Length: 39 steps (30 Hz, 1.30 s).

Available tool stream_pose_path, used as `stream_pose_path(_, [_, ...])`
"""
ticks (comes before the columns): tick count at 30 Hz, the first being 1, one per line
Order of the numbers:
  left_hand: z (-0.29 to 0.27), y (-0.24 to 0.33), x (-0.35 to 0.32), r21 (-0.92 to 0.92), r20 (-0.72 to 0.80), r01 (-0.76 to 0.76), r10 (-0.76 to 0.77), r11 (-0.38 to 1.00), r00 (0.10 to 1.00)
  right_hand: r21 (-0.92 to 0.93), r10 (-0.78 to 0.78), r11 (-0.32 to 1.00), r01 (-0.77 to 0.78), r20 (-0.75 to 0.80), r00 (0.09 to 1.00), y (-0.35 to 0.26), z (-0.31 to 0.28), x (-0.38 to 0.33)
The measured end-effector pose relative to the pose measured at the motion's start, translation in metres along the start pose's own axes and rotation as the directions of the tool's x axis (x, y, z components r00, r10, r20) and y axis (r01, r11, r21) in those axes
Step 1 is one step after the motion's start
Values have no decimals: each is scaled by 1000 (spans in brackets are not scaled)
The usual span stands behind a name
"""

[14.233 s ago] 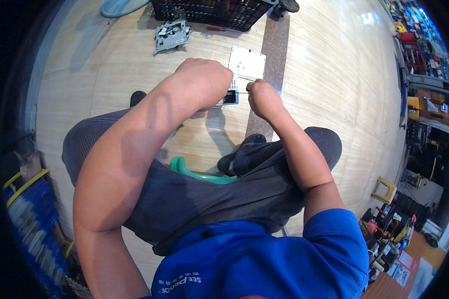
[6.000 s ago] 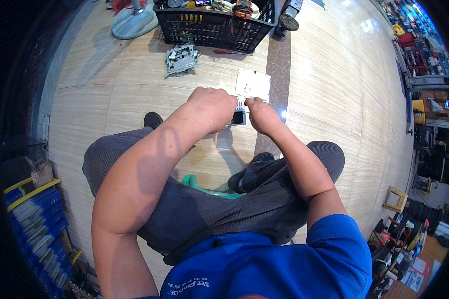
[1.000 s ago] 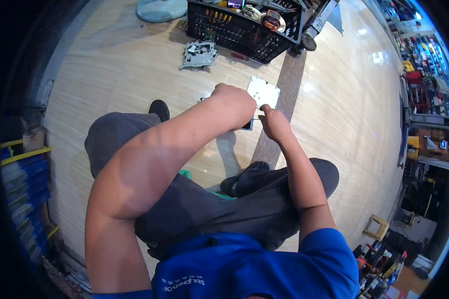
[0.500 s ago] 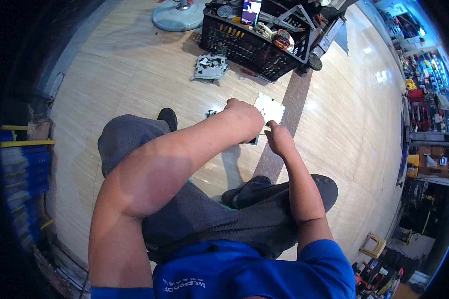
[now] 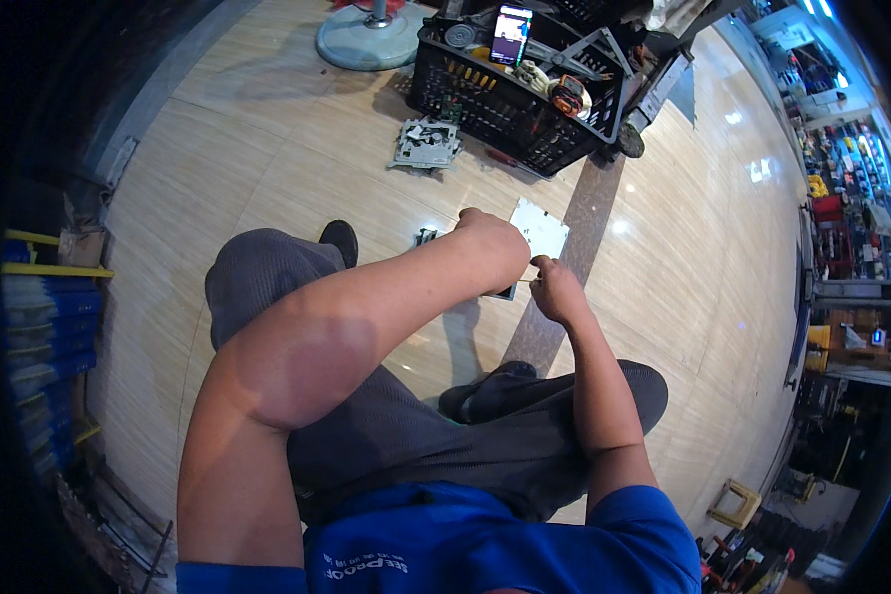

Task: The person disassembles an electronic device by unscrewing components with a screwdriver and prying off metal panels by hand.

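Observation:
My left hand (image 5: 495, 238) reaches across in front of me, close to the floor, with its wrist bent. Its back hides most of its fingers, so its grip does not show. Just right of it, my right hand (image 5: 558, 291) is closed in a pinch; a thin yellowish line shows at its fingertips, too small to name. Against the far side of the hands lies a flat white metal plate (image 5: 544, 230) with small cut-outs. Below my left wrist the edge of a dark, flat piece (image 5: 506, 293) peeks out. A small dark part (image 5: 426, 237) lies left of my left hand.
Farther off on the tiled floor lies a silvery metal mechanism (image 5: 427, 146). Behind it stands a black plastic crate (image 5: 505, 114) with tools, cables and a lit phone (image 5: 511, 36). A round grey-blue base (image 5: 366, 42) is at the back left. Stocked shelves (image 5: 851, 188) line the right side.
The whole view has shifted slightly, so the crate and floor items sit lower in the picture. Both hands stay close together beside the white plate, with little visible movement.

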<state>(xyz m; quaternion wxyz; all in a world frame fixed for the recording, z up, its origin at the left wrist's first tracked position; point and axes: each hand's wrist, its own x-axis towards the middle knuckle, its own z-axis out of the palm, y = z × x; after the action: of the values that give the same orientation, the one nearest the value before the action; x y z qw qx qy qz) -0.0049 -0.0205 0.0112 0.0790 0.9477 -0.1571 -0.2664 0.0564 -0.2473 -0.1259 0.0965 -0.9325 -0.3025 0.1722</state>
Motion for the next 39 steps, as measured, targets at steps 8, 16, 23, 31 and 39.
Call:
stream_pose_path(8, [0, 1, -1, 4, -2, -8, 8, 1000, 1000, 27, 107, 994, -110, 84, 991, 0, -3, 2])
stream_pose_path(16, [-3, 1, -1, -16, 18, 7, -7, 1000, 1000, 42, -36, 998, 36, -7, 999, 7, 4, 1])
stream_pose_path(23, [-4, 1, -1, 4, 13, 10, -10, 1000, 1000, 15, 137, 990, -138, 81, 987, 4, 2, 4])
stream_pose_path(31, [-4, 1, -5, -21, -21, 8, -9, 1000, 1000, 20, 22, 1000, -22, -1, 1000, 6, 6, 0])
stream_pose_path(39, [-5, 0, -6, -23, 1, 4, -4, 1000, 1000, 55, 53, 997, -56, 49, 997, 4, 2, 0])
